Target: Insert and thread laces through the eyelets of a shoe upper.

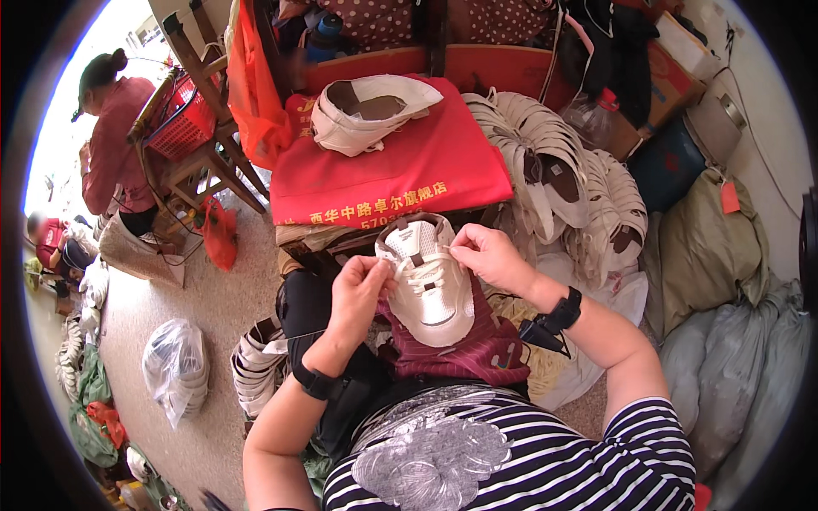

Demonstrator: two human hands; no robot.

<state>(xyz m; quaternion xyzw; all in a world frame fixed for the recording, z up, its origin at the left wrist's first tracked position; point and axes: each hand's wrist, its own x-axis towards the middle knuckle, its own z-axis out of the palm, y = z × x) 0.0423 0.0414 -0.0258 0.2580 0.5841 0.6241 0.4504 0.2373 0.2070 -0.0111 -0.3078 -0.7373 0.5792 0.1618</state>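
Observation:
A white mesh shoe upper with a brown collar lies on my lap, toe toward me. White shoelace crosses its front in several rows. At the upper's left edge my left hand is closed, thumb and finger pinched on the lace. My right hand pinches the lace on the other side, beside the collar. The tips of the lace are too small to make out. A maroon striped cloth lies under the upper, across my legs.
Ahead stands a table with a red cloth and another white shoe upper. Stacked uppers are at the right, near tied sacks. More uppers and a plastic bag sit on the left floor. A person sits at far left.

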